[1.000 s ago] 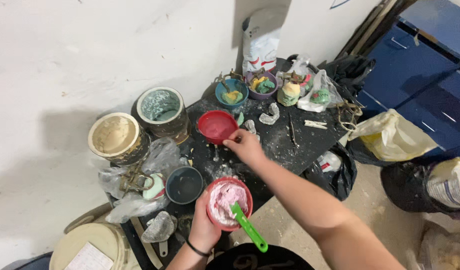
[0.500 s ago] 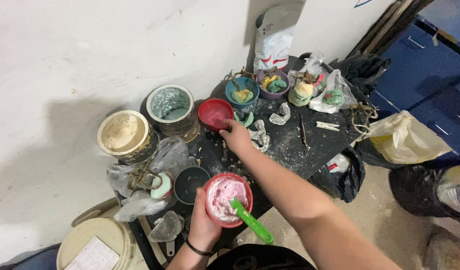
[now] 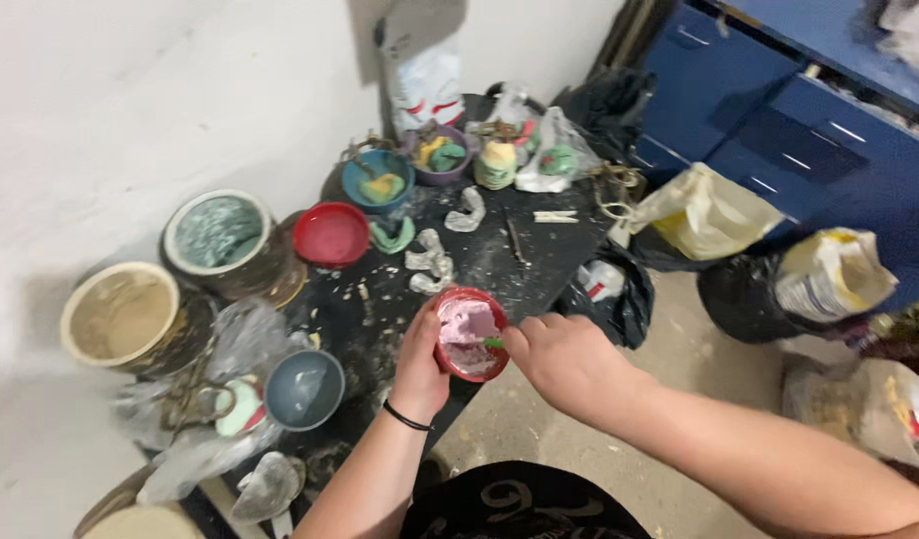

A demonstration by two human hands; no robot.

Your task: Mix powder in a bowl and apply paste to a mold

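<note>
Red bowl [image 3: 470, 334] of pale pink paste cupped in left hand [image 3: 422, 361], right hand [image 3: 569, 361] gripping green tool [image 3: 492, 343] inside it.

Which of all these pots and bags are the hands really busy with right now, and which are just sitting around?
In use:
left hand
right hand
red bowl of pink paste
green tool

Lying about:
empty red bowl
grey bowl
two large buckets
blue bowl
black table

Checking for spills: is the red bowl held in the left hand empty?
No, the red bowl in the left hand holds pink paste.
</note>
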